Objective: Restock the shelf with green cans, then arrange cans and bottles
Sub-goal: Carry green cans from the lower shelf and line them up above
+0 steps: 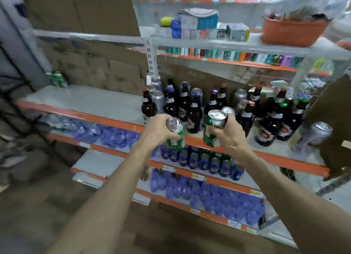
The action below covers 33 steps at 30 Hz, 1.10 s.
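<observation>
My left hand grips one green can by its side, top tilted to the right. My right hand holds two green cans together: one in front and a second behind it, only its silver top showing. Both hands hover in front of the orange-edged grey shelf. Brown bottles and silver cans stand on that shelf just behind my hands. A few green cans sit at the shelf's far left back corner.
The shelf's left half is bare grey board. More brown bottles and a tall silver can stand at the right. Blue cans and packs of blue water bottles fill the lower shelves. Cardboard lines the back.
</observation>
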Available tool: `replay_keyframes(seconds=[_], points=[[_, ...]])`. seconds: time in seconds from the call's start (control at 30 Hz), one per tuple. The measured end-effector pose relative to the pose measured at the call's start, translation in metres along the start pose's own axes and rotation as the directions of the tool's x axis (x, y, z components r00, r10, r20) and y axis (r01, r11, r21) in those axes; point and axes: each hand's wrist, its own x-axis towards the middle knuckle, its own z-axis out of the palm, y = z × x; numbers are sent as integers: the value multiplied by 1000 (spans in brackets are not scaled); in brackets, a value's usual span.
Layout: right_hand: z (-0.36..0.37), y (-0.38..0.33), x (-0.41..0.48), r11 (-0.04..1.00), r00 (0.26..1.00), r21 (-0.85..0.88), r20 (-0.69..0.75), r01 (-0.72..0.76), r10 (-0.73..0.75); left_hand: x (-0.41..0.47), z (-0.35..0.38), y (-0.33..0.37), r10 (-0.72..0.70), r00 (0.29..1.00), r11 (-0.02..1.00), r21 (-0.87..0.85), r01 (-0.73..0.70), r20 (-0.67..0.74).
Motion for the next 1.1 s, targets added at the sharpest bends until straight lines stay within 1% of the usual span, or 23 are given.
replay_keyframes(seconds=[0.13, 0.2, 0.27, 0.33, 0.43, 0.6, 0.73, 0.87, 0.97, 1.1], points=[[52, -92, 4, 996, 998, 54, -8, 64, -64, -17, -119, -59, -109, 982, 993, 16, 113, -155], [82, -135, 5, 988, 992, 94, 15, 127, -129, -25, -168, -84, -131, 959, 991, 1, 135, -250], [113, -177, 8, 974, 980, 129, 33, 188, -194, -30, -209, -110, -172, 935, 984, -9, 178, -310], [150, -215, 12, 959, 965, 166, 83, 231, -247, -34, -243, -137, -212, 912, 975, -12, 222, -351], [217, -266, 22, 941, 934, 178, 164, 288, -317, -33, -286, -183, -247, 885, 964, -6, 266, -395], [334, -336, 47, 899, 876, 270, 252, 345, -412, -24, -344, -274, -328, 823, 926, 13, 377, -464], [414, -381, 67, 900, 850, 291, 327, 326, -414, -9, -388, -344, -410, 789, 881, 27, 473, -458], [482, -417, 76, 892, 813, 306, 387, 333, -435, 5, -425, -405, -474, 763, 852, -10, 524, -440], [534, -441, 83, 894, 793, 300, 423, 333, -438, 19, -447, -451, -489, 760, 846, -23, 532, -427], [604, -472, 89, 913, 781, 274, 478, 301, -401, 46, -477, -520, -494, 780, 853, -42, 520, -385]])
